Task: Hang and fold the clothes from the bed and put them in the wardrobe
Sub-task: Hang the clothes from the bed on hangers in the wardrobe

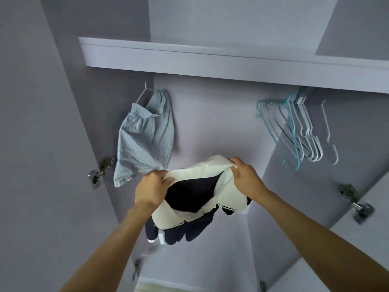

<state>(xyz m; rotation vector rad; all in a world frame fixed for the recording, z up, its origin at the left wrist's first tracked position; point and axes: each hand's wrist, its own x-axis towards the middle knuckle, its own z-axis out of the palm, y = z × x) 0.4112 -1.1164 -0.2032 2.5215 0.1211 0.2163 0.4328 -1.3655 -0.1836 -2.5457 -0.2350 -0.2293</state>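
A: where's the garment vs the grip?
B: navy-and-cream garment (pixel 195 192) held up inside the wardrobe (pixel 210 114); left hand (pixel 150 189) pinches the cream collar edge on the left, right hand (pixel 245 175) clamps the cream fabric on the right; both grips closed on cloth, fingers curled; navy body hangs below between the forearms, a small white tag showing near its lower edge.
A: what's in the wardrobe?
B: blue striped shorts (pixel 143 138) hanging on a hanger at the left end, just left of the left hand, hem touching or nearly touching it, can't tell which; bunch of empty hangers (pixel 303 131), teal and white, at the right end, well apart from the garment; shelf (pixel 210 60) above both.
A: anything else around?
B: door hinges left (pixel 100 171) and right (pixel 355 202); open gap between shorts and hangers, straight behind the garment.
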